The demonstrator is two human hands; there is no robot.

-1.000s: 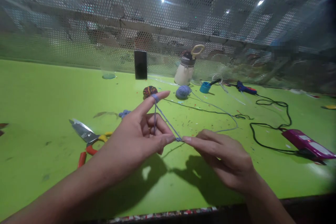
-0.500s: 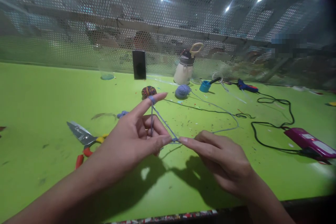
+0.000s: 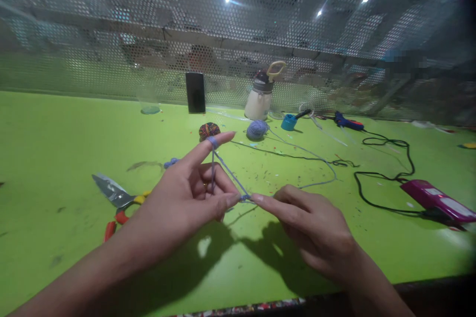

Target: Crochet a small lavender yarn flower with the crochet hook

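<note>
Yarn [image 3: 230,172], thin and purple, circles the index finger of the left hand [image 3: 197,193] and slants down to a tiny worked piece [image 3: 244,198] held above the surface [image 3: 74,133]. The left thumb pinches the piece against a mostly covered finger; its stitches are too small to read. The right hand [image 3: 316,223] brings a fingertip to the piece's other end; its thumb is hidden, and I cannot tell whether those fingers grip anything. A strand from the purple ball [image 3: 257,130] curves round and slips out of sight at the right knuckles. The left index finger overlaps the multicoloured ball [image 3: 209,132]. Part of the scissors' [image 3: 115,193] handles lies behind the left forearm, and the left hand partly covers a purple scrap [image 3: 171,162]. A clear cup [image 3: 150,104] nearly melts into the mesh [image 3: 223,20]. At the far right, a yellow object [image 3: 469,146] is cut off and unidentifiable.
</note>
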